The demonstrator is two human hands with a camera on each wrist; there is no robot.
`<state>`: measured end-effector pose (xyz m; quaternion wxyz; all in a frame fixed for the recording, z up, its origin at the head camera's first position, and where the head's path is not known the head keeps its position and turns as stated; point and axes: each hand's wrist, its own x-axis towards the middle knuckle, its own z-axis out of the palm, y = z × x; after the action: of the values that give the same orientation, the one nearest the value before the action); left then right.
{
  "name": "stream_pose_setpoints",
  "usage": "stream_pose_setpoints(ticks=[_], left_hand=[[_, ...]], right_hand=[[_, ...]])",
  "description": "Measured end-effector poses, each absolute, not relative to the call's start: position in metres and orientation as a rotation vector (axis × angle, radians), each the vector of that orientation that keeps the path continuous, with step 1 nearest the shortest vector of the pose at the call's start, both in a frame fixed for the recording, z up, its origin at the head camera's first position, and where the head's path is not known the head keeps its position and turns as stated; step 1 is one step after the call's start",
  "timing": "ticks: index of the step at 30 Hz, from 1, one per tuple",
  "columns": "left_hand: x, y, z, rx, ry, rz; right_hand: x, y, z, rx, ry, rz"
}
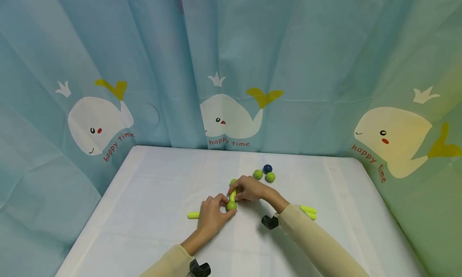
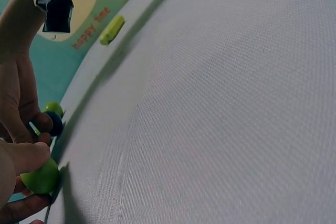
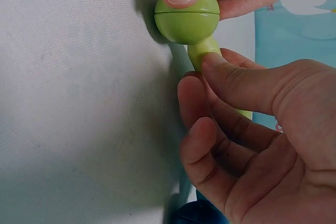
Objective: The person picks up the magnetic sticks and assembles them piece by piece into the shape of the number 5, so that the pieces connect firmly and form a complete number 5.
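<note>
At the middle of the table, my left hand (image 1: 212,215) grips a glossy green ball (image 1: 232,206) between thumb and fingers. A short yellow-green rod (image 1: 233,195) meets that ball, and my right hand (image 1: 251,188) pinches it. In the right wrist view the thumb lies along the rod (image 3: 201,51), whose end touches the ball (image 3: 186,23) with a seam line around it. Another green ball (image 1: 233,182) shows at the rod's far end, partly behind the right fingers; whether they are joined cannot be told. The left wrist view shows the held ball (image 2: 43,177) close to the tabletop.
Beyond the right hand sit a dark blue ball (image 1: 267,169) and two green balls, one left (image 1: 258,174) and one nearer (image 1: 270,177). A yellow-green rod (image 1: 193,215) lies left of the left hand. More rods (image 1: 308,209) lie beside the right forearm. A whale-print curtain (image 1: 231,48) surrounds the white table (image 1: 151,237).
</note>
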<state>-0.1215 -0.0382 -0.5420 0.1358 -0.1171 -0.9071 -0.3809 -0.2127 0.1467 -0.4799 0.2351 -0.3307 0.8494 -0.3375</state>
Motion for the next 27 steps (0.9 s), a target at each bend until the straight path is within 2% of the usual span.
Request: stream_pose_setpoints(ticks=[16, 27], left_hand=[[-0.125, -0.049, -0.544, -0.515, -2.621, -1.156], [-0.129, -0.055, -0.537, -0.628, -2.650, -1.193]], right_hand=[[-0.213, 0.152, -0.482, -0.935, 2.314, -0.904], [-0.196, 0.187, -0.448, -1.032, 2.345, -0.902]])
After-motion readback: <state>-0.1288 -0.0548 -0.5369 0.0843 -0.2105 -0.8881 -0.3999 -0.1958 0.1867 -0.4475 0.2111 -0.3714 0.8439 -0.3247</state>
